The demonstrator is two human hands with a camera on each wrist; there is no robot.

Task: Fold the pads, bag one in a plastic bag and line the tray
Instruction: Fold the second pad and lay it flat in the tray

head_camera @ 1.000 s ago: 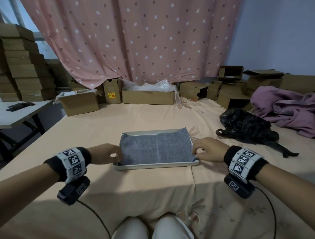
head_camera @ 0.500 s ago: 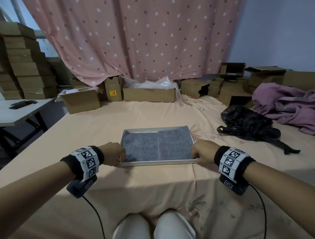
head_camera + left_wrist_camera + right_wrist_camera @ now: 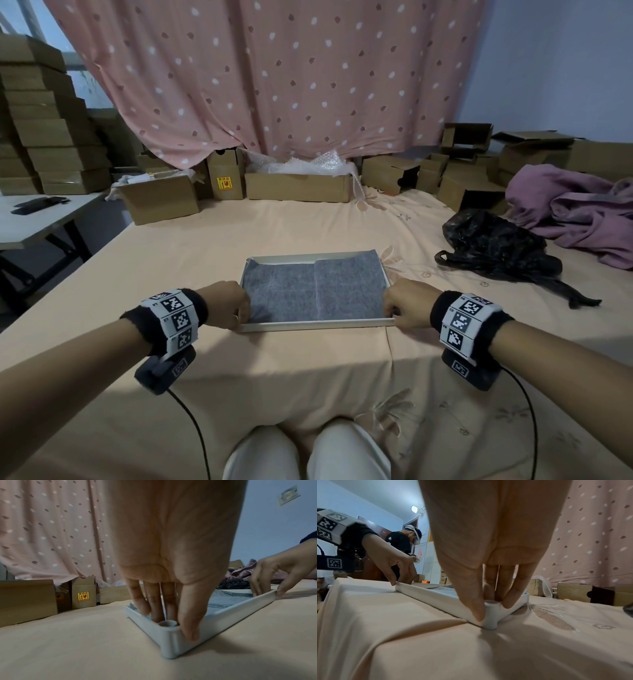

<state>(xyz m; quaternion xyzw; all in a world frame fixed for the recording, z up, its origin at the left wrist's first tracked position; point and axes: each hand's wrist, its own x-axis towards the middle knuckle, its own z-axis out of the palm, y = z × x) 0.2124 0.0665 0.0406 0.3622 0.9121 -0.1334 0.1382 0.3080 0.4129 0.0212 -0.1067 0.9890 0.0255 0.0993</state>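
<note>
Both hands pinched the tray's (image 3: 317, 324) near corners, left hand (image 3: 226, 304) and right hand (image 3: 407, 303) alike with thumb outside the wall and fingers curled inside on the grey pad (image 3: 313, 291) lining it, on the peach-sheeted bed (image 3: 308, 363).

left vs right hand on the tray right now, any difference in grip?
The left hand pinches the tray's near-left corner, the right hand its near-right corner. In the left wrist view every left finger dips inside; the right hand's outermost finger rests on the side rim. Both thumbs press the front wall.
</note>
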